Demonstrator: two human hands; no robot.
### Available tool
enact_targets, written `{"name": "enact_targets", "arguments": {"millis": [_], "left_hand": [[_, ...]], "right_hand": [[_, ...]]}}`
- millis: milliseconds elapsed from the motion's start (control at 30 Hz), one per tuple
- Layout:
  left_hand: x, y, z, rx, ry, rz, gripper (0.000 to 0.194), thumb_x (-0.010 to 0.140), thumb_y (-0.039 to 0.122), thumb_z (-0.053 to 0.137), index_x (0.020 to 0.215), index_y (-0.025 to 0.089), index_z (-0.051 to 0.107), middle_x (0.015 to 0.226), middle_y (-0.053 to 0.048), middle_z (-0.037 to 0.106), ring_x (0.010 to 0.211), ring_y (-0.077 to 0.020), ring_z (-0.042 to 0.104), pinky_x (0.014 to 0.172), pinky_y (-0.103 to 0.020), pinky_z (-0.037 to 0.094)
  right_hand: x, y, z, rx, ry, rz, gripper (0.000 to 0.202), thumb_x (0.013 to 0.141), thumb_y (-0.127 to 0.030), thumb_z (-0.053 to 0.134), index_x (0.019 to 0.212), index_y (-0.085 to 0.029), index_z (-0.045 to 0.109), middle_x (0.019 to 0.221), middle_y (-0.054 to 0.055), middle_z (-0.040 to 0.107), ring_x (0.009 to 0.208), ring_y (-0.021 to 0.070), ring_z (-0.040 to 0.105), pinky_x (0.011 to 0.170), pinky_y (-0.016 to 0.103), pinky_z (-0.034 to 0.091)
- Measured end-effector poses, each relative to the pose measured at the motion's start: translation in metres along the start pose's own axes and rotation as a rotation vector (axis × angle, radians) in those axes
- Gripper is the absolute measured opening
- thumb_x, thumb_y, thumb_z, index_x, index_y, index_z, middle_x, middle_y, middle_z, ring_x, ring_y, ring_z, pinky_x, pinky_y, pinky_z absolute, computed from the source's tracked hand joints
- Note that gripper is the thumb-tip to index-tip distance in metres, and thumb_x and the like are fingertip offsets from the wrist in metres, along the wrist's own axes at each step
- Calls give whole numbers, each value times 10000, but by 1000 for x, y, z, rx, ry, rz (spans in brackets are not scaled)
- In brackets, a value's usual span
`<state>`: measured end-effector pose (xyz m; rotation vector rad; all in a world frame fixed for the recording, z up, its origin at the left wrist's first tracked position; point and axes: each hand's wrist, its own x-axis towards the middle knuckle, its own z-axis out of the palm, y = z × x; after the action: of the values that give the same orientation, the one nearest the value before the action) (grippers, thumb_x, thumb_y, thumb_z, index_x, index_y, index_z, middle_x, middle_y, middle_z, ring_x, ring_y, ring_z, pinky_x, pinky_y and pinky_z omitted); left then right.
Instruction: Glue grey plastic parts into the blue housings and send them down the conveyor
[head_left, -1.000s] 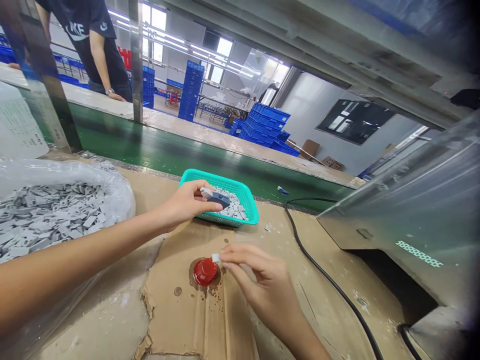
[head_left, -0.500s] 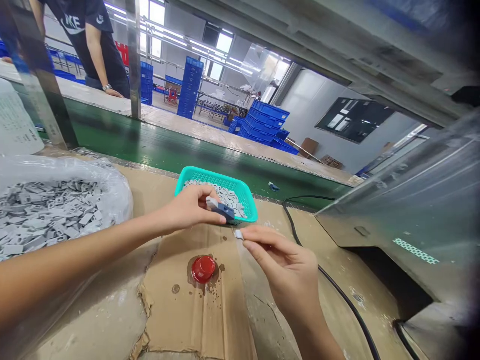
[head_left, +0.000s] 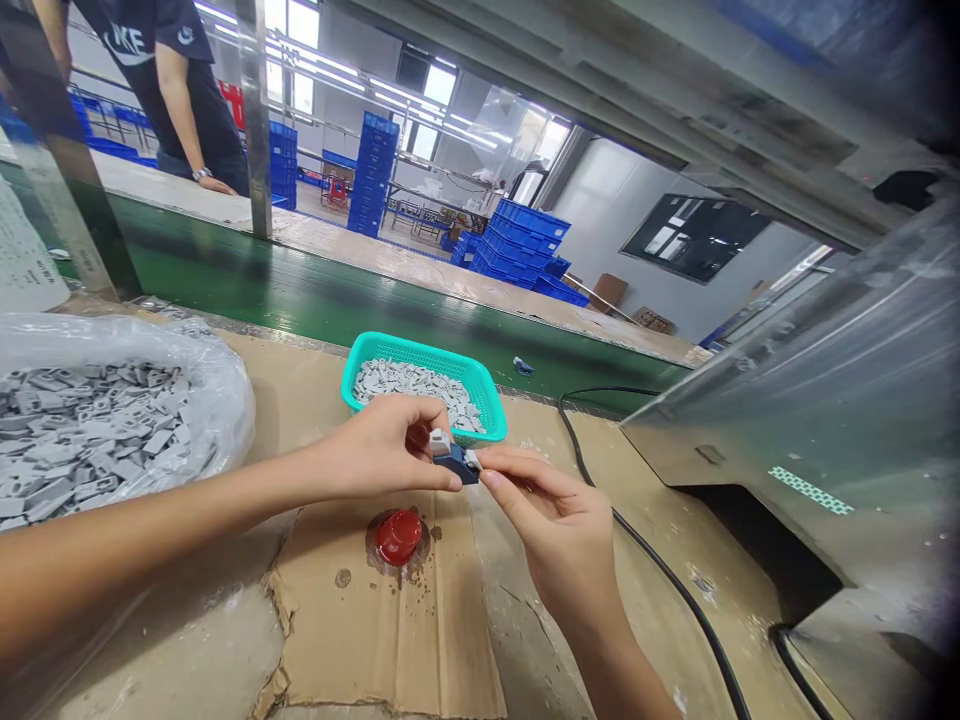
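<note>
Between thumb and fingers, my left hand (head_left: pixel 386 447) grips a dark blue plastic part (head_left: pixel 455 462) with a light grey piece on its upper left end. My right hand (head_left: pixel 559 510) pinches a small light grey piece (head_left: pixel 472 460) against the right end of the blue part; whether it is seated there I cannot tell. Just behind the hands stands a turquoise basket (head_left: pixel 491 405) of small grey pieces (head_left: pixel 412 380). Below them, a red cup-shaped object (head_left: pixel 398 537) sits on wet-spotted cardboard (head_left: pixel 360 640).
An open plastic bag (head_left: pixel 232 400) of grey parts lies at left. Behind runs a green conveyor belt (head_left: pixel 315 290) carrying a small blue-and-grey part (head_left: pixel 523 367). A black cable (head_left: pixel 675 580) and metal housing (head_left: pixel 750 400) are at right. Another person (head_left: pixel 172 90) leans beyond the belt.
My hands have come together: the small grey piece in my right hand now meets the blue part in my left. The blue part has turned slightly and come lower. The view has shifted a little.
</note>
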<state>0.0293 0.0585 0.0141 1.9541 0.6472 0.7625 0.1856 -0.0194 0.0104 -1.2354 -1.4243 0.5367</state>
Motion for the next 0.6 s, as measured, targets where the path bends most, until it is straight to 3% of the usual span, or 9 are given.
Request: {"name": "enact_targets", "arguments": {"millis": [167,333,467,600], "left_hand": [[-2,0,3,-78,8,10,186,601,258,643,637,171,483,615,29,501,563,-112,464,512,-226,373],[-1,2,5,-221,101,-57,231,577,239,680,614,162,466,599,33,493,570,-103,455,524,-224,372],[0,2,6,-586,70,-102,138,645,226,648,685,155,537,696,16,541,691,-101,506,675,-235,418],[1,3,7,-979,29,-268,104,739,218,554,812,152,589,753,-13,562,703,-88,520,719,-228,439]], "right_hand": [[-3,-2,3,-132,-10,-116,152,705,-98,582,736,-215,674,808,36,644,796,175,590,756,327,495],[-12,5,4,-180,-107,-209,305,753,-100,534,1016,-233,609,1067,56,561,987,190,532,877,359,435],[-16,1,7,-272,-121,-273,402,763,-105,515,1140,-246,520,1150,55,496,1048,198,483,909,374,410],[-17,-4,10,-406,-182,-305,488,753,-122,517,1220,-230,422,1174,79,462,1055,214,461,901,379,410]]}}
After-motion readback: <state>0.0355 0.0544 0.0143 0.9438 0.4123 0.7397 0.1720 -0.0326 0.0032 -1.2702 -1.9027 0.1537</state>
